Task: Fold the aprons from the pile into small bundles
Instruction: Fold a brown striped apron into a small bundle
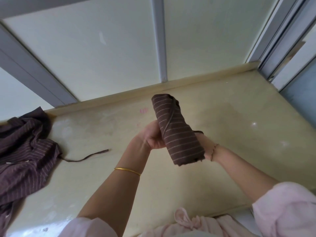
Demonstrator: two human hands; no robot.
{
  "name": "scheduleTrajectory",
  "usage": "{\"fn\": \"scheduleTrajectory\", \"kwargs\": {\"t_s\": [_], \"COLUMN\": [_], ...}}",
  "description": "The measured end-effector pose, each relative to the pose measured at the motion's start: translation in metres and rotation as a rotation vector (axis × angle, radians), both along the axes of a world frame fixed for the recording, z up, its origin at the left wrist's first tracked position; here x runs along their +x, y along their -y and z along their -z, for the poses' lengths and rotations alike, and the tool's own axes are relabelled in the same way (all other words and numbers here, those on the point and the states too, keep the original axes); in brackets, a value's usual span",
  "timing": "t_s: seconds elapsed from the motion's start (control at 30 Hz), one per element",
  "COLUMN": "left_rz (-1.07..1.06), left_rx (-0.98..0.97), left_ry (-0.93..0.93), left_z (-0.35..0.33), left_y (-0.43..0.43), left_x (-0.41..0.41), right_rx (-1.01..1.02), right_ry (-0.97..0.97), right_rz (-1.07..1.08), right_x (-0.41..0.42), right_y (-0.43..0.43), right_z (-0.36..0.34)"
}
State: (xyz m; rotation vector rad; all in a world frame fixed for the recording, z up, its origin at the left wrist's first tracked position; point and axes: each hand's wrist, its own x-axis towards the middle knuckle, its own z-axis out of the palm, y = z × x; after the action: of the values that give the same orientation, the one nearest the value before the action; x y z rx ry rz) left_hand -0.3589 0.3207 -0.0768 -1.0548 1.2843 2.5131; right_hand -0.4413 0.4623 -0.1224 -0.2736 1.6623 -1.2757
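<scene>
Rolled apron bundle [177, 132], brown with pale stripes and a strap wound round it, is held in the air above the beige counter [230, 127]. Left grip [152, 135] is curled round its middle. Right grip [206, 147] is against its near end, fingers hidden behind cloth; cannot tell how they lie. Apron pile [25, 147] lies on the counter, far left.

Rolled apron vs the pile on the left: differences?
The rolled apron is a tight cylinder with a strap wound round it; the pile is loose and crumpled, its loose strap trailing on the counter.
The rolled apron is held above the counter, left hand gripping it, right hand behind its lower end; the pile lies on the counter.
Shared: brown fabric with thin pale stripes.
</scene>
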Motion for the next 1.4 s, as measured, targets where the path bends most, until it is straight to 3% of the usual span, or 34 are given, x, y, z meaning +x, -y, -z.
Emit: {"fn": "scheduleTrajectory", "kwargs": {"t_s": [0.13,0.27,0.47,0.57,0.67,0.77,0.83,0.93,1.0,1.07,1.17,1.27,1.4], "left_rz": [0.065,-0.065,-0.039,0.007,0.143,0.276,0.493,0.741,0.731,0.587,0.385,0.191,0.126], "left_rx": [0.033,0.055,-0.099,-0.296,-0.681,-1.003,-1.116,-1.185,-1.316,-1.418,-1.175,-0.952,-0.882], "left_ry": [-0.007,0.083,0.179,0.256,0.323,0.380,0.395,0.327,0.247,0.105,-0.112,-0.055,0.014], "left_z": [0.008,0.020,0.021,0.021,0.022,0.018,0.013,0.002,-0.002,0.001,0.016,0.026,0.039], "left_y": [0.010,0.014,0.002,-0.005,-0.008,-0.010,-0.009,-0.016,-0.024,-0.029,-0.037,-0.045,-0.049], "left_x": [0.003,-0.001,-0.012,-0.015,-0.012,-0.003,0.002,0.012,0.017,0.018,0.019,0.026,0.037], "right_rx": [-0.008,0.039,0.133,0.112,0.110,0.253,0.383,0.573,0.682,0.727,0.696,0.622,0.339], "right_ry": [-0.018,0.056,-0.338,-0.328,-0.372,-0.589,-0.743,-0.956,-1.026,-1.039,-1.039,-0.956,-0.717], "right_rz": [-0.183,-0.136,-0.237,-0.202,-0.043,-0.034,-0.092,-0.215,-0.324,-0.405,-0.439,-0.472,-0.446], "right_x": [-0.026,-0.034,-0.012,-0.005,-0.004,-0.011,-0.014,-0.011,-0.004,0.006,0.021,0.025,0.011], "right_y": [0.002,-0.003,0.009,0.013,0.013,0.011,0.012,0.014,0.016,0.018,0.015,0.005,-0.011], "right_z": [-0.018,-0.028,-0.038,-0.029,-0.026,-0.024,-0.025,-0.028,-0.031,-0.028,-0.015,-0.002,0.006]}}
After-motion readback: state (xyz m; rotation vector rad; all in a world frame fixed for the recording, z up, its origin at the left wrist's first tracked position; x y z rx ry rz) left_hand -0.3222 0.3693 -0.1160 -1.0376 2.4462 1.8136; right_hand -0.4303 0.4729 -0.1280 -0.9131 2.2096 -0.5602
